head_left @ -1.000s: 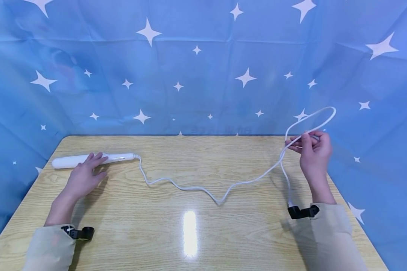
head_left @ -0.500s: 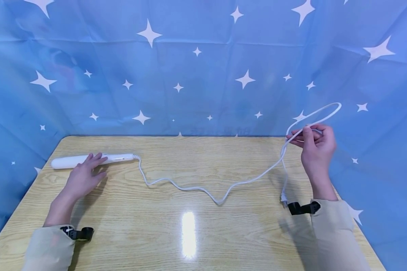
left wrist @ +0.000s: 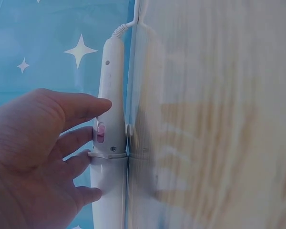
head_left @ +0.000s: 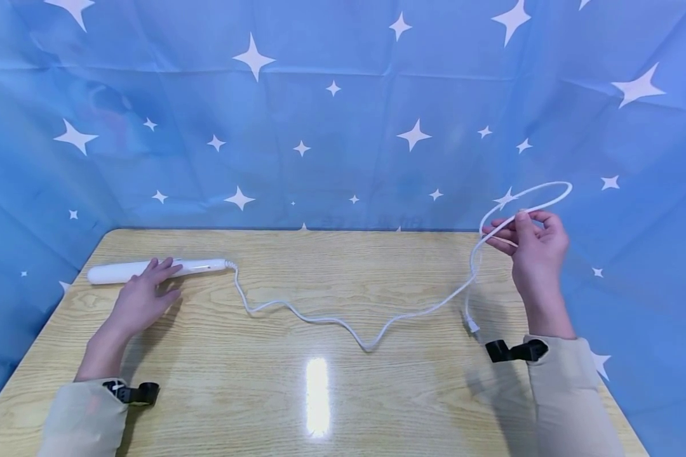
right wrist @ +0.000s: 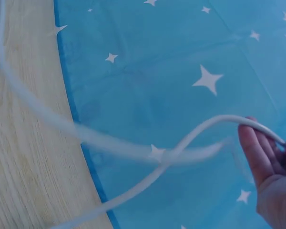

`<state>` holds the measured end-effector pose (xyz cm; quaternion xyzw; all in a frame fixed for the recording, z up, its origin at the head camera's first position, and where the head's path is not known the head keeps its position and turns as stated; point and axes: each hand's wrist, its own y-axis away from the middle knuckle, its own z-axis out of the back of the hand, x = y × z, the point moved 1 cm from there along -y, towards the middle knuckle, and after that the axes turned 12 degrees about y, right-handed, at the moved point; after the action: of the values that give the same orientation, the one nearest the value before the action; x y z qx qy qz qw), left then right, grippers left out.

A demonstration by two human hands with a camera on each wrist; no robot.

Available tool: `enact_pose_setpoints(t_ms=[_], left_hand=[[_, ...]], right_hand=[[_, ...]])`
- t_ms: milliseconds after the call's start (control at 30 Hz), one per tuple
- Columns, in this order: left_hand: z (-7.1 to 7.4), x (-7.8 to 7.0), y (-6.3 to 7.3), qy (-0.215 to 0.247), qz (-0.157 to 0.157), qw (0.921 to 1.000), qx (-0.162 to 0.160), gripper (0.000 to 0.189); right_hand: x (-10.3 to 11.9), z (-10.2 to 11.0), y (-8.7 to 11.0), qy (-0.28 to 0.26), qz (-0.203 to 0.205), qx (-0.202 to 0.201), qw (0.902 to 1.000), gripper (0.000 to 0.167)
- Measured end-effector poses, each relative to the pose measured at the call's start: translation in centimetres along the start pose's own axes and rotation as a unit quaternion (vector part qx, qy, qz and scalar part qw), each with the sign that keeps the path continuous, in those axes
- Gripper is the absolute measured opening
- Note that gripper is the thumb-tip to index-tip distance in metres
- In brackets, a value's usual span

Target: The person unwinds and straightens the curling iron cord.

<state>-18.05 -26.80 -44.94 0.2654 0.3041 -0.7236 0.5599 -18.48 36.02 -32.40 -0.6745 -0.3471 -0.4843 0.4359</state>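
Note:
A white hair straightener (head_left: 107, 273) with a pink switch (left wrist: 101, 134) lies along the table's far left. My left hand (head_left: 140, 301) rests on it, fingers loosely spread, fingertips (left wrist: 103, 105) touching the side near the switch. From its right end a white power cord (head_left: 322, 320) runs in waves over the table to the right. There my right hand (head_left: 540, 254) is raised and pinches the cord between thumb and fingers. Beyond the pinch the cord forms a loop (head_left: 566, 185) and hangs down. Its plug (head_left: 472, 325) dangles left of the right wrist. In the right wrist view, part of the cord is blurred.
A wooden table (head_left: 234, 381) carries everything, with a bright light reflection (head_left: 317, 400) near the front middle. Behind it and at both sides hangs a blue cloth (head_left: 343, 127) with white stars. Each wrist wears a black strap-mounted camera (head_left: 143, 393).
My right hand has moved slightly up and to the right, still pinching the cord. The hanging plug has swung left, out from behind the wrist camera. The left hand and straightener have not moved.

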Motion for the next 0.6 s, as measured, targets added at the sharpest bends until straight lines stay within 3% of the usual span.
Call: enact_pose_setpoints(t_ms=[367, 600], left_hand=[[0.0, 0.0, 0.1, -0.001, -0.002, 1.0, -0.005, 0.055], [-0.1, 0.1, 0.1, 0.001, -0.006, 1.0, -0.007, 0.054]], right_hand=[[-0.1, -0.7, 0.2, -0.071, -0.016, 0.011, 0.9973, 0.02], [-2.5, -1.6, 1.4, -0.03, -0.054, 0.018, 0.9979, 0.023]])
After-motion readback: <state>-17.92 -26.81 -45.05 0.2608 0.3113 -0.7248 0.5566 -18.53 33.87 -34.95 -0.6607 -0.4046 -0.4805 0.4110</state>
